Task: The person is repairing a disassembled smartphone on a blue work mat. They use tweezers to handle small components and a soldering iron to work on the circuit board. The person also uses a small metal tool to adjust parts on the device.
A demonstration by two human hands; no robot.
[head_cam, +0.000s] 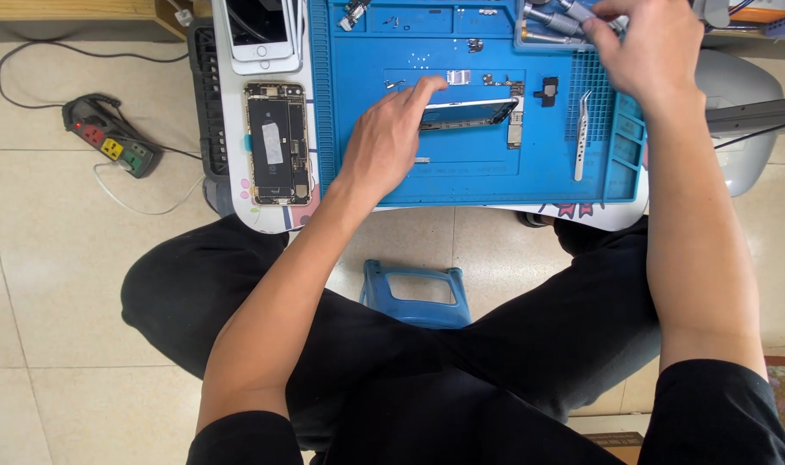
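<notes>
On the blue mat (392, 185), tweezers (581, 138), opened phone (277, 143) beside, left hand (384, 142) steadying phone frame (466, 113)

Power strip (110, 136), tweezers (581, 136), perhaps stool (416, 294).

1. White phone (259, 30), upper left of the frame, top of a stack: dark rectangular screen, unlit, white bezel.
2. Opened phone body (277, 143), left of the blue mat: black battery carrying a pale grey rectangular label (273, 143), set slightly askew.
3. Detached screen panel (466, 113), upper centre on the mat: dark glass, seen edge-on, left hand (384, 142) touching it.
</notes>
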